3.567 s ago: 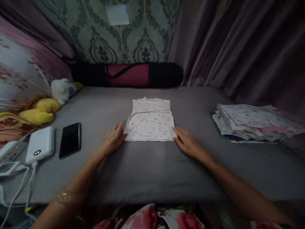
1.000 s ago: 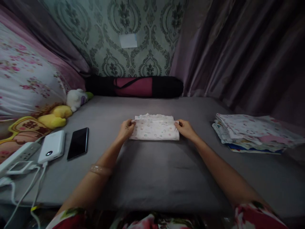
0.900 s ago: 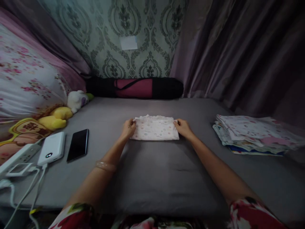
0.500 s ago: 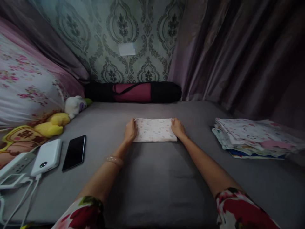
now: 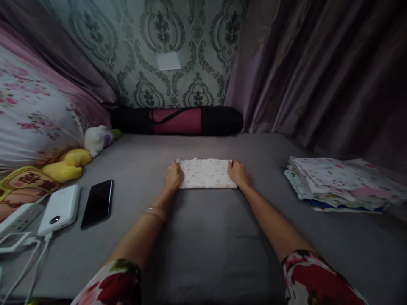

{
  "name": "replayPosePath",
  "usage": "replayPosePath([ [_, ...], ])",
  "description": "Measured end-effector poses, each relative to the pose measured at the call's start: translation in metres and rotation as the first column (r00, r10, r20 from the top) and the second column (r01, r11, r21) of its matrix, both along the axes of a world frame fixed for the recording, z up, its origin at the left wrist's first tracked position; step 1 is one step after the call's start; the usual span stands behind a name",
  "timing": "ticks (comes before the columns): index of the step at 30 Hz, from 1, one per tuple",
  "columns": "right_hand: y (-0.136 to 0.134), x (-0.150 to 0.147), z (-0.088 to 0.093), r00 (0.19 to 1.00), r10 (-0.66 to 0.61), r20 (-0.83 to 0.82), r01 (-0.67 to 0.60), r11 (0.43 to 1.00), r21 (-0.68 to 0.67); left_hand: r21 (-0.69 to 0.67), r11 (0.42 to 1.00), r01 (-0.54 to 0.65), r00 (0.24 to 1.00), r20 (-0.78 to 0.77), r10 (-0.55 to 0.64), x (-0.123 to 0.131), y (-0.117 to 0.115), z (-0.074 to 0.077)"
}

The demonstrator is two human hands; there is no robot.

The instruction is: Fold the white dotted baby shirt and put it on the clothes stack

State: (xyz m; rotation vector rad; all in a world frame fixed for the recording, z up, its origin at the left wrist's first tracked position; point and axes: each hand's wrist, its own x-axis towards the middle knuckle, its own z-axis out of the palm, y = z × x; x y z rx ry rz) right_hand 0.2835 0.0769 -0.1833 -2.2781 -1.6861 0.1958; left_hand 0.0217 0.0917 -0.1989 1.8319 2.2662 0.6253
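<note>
A small white cloth with a pale printed pattern (image 5: 206, 173) lies folded into a narrow rectangle on the grey bed sheet (image 5: 203, 237). My left hand (image 5: 173, 174) sits at the cloth's left end, fingers curled against its edge. At the right end my right hand (image 5: 238, 173) does the same. Both hands touch the cloth and hold it flat on the sheet. A clear bangle is on my left wrist.
A stack of folded printed cloths (image 5: 337, 182) lies at the right. At the left are a black phone (image 5: 97, 203), a white power bank (image 5: 59, 209) with cables, a power strip, and soft toys (image 5: 74, 159). A black and maroon roll bag (image 5: 178, 120) lies against the wall.
The cloth was folded in half away from me, from a longer piece to a narrow rectangle. My hands went from pinching its far corners to resting at its two ends.
</note>
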Motion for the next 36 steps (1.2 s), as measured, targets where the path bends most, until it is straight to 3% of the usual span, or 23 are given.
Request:
replayPosePath([
  [7,0.004,0.01,0.006,0.998,0.054,-0.039,-0.057,0.994,-0.089,-0.018,1.0,0.004,0.996,0.092,-0.002,-0.004,-0.003,0.009],
  [9,0.002,0.011,0.012,0.998,0.058,-0.034,-0.062,0.992,-0.114,0.071,0.996,0.054,0.999,0.003,-0.054,-0.003,-0.007,0.014],
  [12,-0.006,-0.001,0.023,0.994,0.078,0.082,-0.078,0.997,0.004,0.135,0.973,0.186,0.974,-0.155,-0.165,0.006,-0.012,0.021],
  [15,-0.013,-0.03,0.027,0.955,0.253,0.153,-0.266,0.962,0.066,0.105,0.913,0.394,0.911,-0.174,-0.373,0.026,-0.013,0.019],
  [17,-0.015,-0.051,0.024,0.884,0.442,0.149,-0.454,0.89,0.052,0.128,0.837,0.532,0.844,-0.156,-0.512,0.042,-0.011,0.012],
  [19,-0.014,-0.067,0.017,0.812,0.562,0.157,-0.576,0.815,0.058,0.153,0.793,0.59,0.807,-0.131,-0.575,0.054,-0.009,0.002],
  [21,-0.013,-0.077,0.007,0.783,0.601,0.159,-0.614,0.788,0.044,0.138,0.803,0.58,0.814,-0.117,-0.569,0.061,-0.009,-0.007],
  [26,-0.009,-0.077,-0.012,0.793,0.597,0.119,-0.601,0.799,0.003,0.035,0.866,0.499,0.857,-0.172,-0.487,0.059,-0.014,-0.012],
  [31,-0.008,-0.072,-0.017,0.803,0.586,0.106,-0.59,0.807,0.011,-0.005,0.92,0.392,0.882,-0.283,-0.378,0.05,-0.018,-0.009],
  [36,-0.008,-0.065,-0.02,0.853,0.507,0.12,-0.513,0.858,0.019,-0.045,0.954,0.297,0.901,-0.319,-0.296,0.037,-0.016,-0.01],
])
